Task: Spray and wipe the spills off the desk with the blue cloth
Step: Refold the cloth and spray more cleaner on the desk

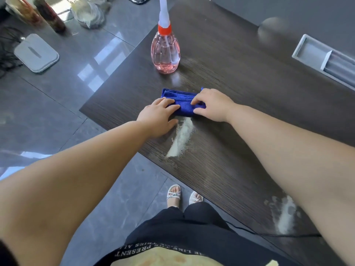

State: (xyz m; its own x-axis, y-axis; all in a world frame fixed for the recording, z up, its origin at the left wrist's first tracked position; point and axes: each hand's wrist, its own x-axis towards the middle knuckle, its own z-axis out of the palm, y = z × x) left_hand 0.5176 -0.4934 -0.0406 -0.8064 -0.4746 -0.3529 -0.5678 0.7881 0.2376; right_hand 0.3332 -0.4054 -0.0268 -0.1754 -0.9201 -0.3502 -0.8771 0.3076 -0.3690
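Head view: both hands on the folded blue cloth, just beyond a pale spill streak.

Nearest the body, a second spill lies on the desk beside the right forearm, unwiped. Further out, the spill streak runs lengthwise from the near desk edge up to the blue cloth, whose long axis lies crosswise to it. The left hand presses fairly straight fingers on the cloth's left end, thumb on the wood beside the streak. The right hand pinches the right end with bent fingers and thumb. A pull towards the body would likely sweep the streak. The pink spray bottle stands upright beyond, untouched.
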